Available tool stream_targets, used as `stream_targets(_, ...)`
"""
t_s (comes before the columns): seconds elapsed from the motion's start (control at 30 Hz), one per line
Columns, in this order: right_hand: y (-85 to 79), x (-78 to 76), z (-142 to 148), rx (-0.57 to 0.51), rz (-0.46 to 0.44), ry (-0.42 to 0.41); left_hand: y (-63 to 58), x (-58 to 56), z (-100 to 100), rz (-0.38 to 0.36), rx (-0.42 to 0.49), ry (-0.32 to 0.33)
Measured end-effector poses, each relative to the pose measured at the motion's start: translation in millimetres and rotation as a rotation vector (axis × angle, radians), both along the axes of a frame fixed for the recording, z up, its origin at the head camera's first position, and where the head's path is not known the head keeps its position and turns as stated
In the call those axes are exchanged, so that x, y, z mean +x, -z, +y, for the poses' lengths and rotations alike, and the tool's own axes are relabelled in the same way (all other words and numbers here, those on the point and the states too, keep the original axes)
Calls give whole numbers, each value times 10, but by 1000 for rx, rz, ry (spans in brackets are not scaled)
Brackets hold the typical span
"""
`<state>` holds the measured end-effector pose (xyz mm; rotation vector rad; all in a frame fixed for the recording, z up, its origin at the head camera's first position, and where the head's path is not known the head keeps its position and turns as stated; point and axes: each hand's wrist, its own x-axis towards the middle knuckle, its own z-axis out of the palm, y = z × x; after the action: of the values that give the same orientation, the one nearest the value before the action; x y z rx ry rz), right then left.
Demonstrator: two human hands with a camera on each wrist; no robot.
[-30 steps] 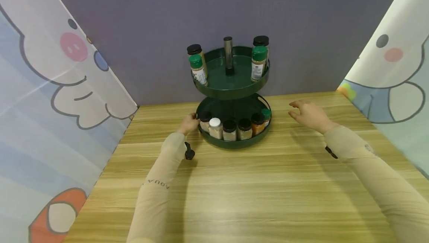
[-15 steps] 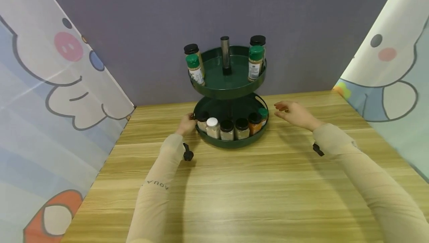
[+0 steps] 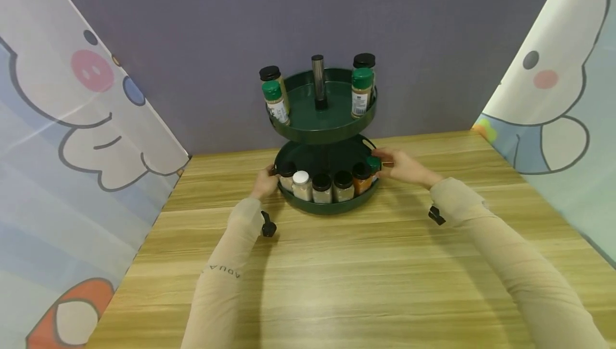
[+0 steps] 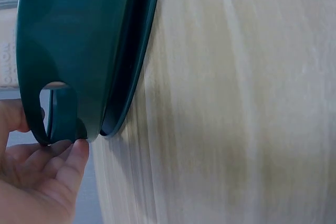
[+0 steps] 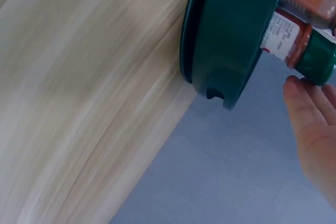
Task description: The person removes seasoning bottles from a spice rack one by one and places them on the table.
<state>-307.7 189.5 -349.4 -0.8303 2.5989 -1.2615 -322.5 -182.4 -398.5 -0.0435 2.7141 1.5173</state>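
While the right hand (image 3: pixel 404 167) stands with its fingers (image 5: pixel 300 98) parted from the thumb and closed on nothing, the green-capped jar (image 3: pixel 373 163) lies immediately to their left, upright in the lower tray (image 3: pixel 320 209), its cap at the fingertips; whether they actually touch, I cannot tell. That hand is the nearer one, since the left hand (image 3: pixel 264 183) is at the tray's opposite side, its fingers clamped on the rim (image 4: pixel 29 85) by the handle opening. Along the tray's front wall, leftward from the jar, stand an orange-filled jar (image 3: pixel 362 185), two black-capped jars (image 3: pixel 321 194), a white-capped jar (image 3: pixel 301 191) and a dark-capped jar (image 3: pixel 286 180). Above, the upper tray (image 3: pixel 320 136), with a metal post (image 3: pixel 318 79) rising through it, carries a black-lidded bottle (image 3: pixel 364 60) and a green-topped bottle (image 3: pixel 361 100) at each side. Both tiers sit near the far edge of the table (image 3: pixel 337 274), about midway between its left and right edges.
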Motion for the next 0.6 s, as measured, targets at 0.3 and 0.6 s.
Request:
stream_targets(0.3, 136, -79, -99, -21, 17, -44, 15, 11, 26, 32, -36, -19)
stream_targets(0.6, 229, -116, -92, -78, 26, -50, 23, 16, 36, 36, -13, -34)
